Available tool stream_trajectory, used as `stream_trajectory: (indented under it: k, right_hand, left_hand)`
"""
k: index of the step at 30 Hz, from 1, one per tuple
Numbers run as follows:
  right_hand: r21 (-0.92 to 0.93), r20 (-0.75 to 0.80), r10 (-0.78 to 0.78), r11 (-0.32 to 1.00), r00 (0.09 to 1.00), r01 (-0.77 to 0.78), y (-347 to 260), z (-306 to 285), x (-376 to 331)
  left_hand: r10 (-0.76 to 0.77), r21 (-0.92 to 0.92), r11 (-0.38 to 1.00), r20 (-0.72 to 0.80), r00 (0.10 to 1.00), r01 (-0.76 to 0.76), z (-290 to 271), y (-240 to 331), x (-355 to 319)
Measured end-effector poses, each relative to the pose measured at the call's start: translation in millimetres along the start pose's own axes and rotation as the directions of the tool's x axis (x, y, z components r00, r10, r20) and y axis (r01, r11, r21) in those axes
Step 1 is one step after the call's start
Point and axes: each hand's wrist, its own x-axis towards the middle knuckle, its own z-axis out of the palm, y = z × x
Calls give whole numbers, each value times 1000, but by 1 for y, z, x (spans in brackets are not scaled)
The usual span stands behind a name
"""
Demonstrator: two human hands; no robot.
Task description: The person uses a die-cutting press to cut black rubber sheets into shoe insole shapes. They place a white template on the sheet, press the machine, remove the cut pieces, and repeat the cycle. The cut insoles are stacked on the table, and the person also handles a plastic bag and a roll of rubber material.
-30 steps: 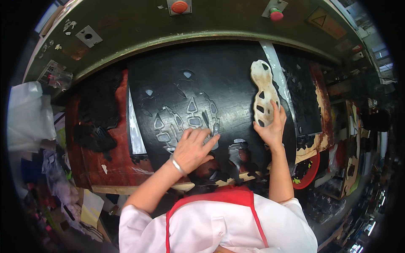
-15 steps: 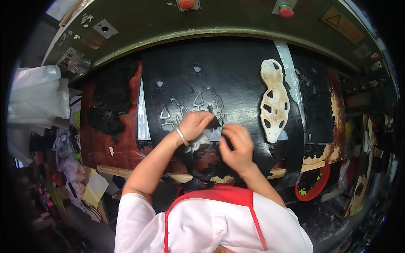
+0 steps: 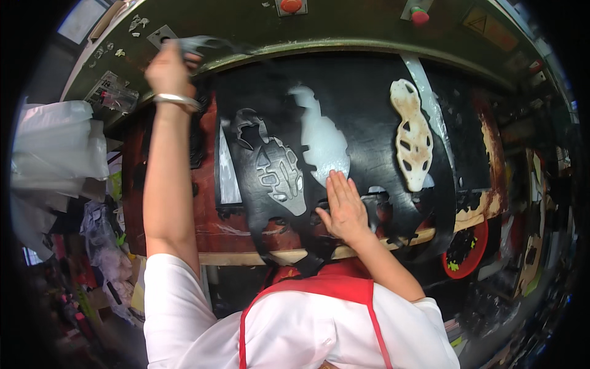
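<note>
My left hand (image 3: 169, 69) is raised at the far left, fingers closed round a thin dark cut piece (image 3: 206, 44) that is smeared by motion. My right hand (image 3: 345, 208) lies flat, fingers stretched, on the black sheet (image 3: 369, 104) at the lower end of a sole-shaped opening (image 3: 326, 144). A pale surface shows through that opening. Left of it, a sole-shaped cut-out (image 3: 279, 175) with several small inner shapes still lies in the sheet. A cream, sole-shaped cutting die (image 3: 412, 135) with several holes rests on the sheet farther right.
A green machine beam (image 3: 344, 27) with red buttons (image 3: 291, 5) spans the far side. The worn red-brown table (image 3: 233, 237) has a wooden front edge. Cut sheet strips hang over it. A red basin (image 3: 479, 252) of scraps stands low right; clear plastic sheets (image 3: 58, 144) hang left.
My left hand has swung from the sheet's middle to far left, carrying the dark piece. A sole-shaped opening now shows pale. My right hand has opened flat on the sheet.
</note>
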Motion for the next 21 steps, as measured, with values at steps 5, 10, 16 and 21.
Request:
stream_trajectory:
  k: [5,10,16,21]
  right_hand:
    - [-3,-3,-15,1000,1000,15,0,1,1]
    - [0,-9,16,1000,1000,-16,-2,2,1]
    - [7,-21,12,1000,1000,-12,-3,1,2]
    - [12,-22,24,1000,999,-24,-3,2,1]
  left_hand:
    - [229,121,961,165,959,-250,-44,86,53]
    - [344,341,662,653,675,-667,-52,26,-75]
    - [143,125,677,944,297,-725,-60,-62,-260]
    - [-56,184,562,981,185,-806,-69,-68,-265]
